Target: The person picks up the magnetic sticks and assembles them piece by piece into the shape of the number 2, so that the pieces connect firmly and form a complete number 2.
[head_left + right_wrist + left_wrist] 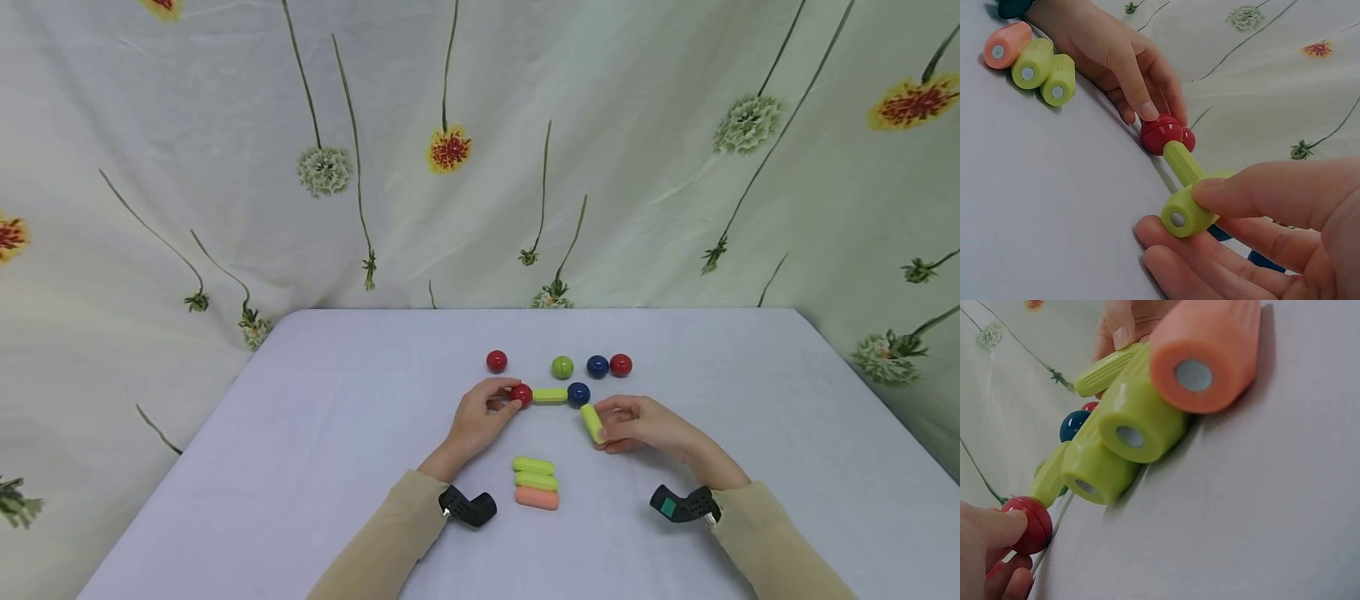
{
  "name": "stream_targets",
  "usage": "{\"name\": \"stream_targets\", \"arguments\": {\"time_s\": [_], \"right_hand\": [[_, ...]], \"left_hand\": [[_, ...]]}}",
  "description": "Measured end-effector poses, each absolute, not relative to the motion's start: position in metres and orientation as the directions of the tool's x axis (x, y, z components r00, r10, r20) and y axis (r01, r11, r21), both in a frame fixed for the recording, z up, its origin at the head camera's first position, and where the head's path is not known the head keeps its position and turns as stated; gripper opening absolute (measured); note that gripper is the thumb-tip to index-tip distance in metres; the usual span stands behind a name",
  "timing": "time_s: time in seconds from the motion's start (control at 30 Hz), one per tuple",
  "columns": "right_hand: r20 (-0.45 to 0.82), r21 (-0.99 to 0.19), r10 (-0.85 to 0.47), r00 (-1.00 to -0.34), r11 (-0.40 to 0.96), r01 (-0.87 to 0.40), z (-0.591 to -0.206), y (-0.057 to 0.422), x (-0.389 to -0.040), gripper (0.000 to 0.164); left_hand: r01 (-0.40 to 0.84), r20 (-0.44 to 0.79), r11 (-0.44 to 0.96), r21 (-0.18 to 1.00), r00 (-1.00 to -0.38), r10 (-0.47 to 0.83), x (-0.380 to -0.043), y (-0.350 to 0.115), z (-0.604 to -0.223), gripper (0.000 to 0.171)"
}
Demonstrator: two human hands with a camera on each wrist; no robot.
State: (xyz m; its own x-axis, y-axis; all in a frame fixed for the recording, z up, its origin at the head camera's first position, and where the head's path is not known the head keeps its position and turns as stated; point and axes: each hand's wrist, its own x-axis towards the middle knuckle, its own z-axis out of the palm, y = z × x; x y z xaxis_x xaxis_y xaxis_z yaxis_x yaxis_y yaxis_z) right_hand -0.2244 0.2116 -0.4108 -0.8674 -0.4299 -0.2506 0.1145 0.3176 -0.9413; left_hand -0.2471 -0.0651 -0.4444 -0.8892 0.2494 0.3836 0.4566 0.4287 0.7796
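Observation:
My left hand (480,414) pinches a red ball (521,395) between thumb and fingers. From that ball a yellow-green rod (550,396) runs across to a dark blue ball (578,394), the three lying in a row. My right hand (639,422) pinches a second yellow-green rod (592,424) with thumb and fingers. That rod slants, its far end right at the blue ball's lower side. In the right wrist view, a round grey disc shows in the near end of the held rod (1188,212), while the blue ball is mostly hidden behind the hand.
Nearer me lie two yellow-green rods (535,481) and a salmon rod (537,498), side by side. Behind the row are a red ball (497,361), a green ball (562,367), a blue ball (597,367) and another red ball (621,365). White cloth covers the table (337,433).

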Motion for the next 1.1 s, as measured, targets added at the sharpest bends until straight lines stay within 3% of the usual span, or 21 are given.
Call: {"name": "stream_targets", "arguments": {"time_s": [1.1], "right_hand": [[-0.324,-0.935,-0.346,-0.88,0.26,0.242,-0.4145,0.2099,-0.2265,0.049]], "left_hand": [[0.432,0.355,0.444,0.785,-0.901,0.249,-0.2486,-0.0653,-0.4451,0.031]]}}
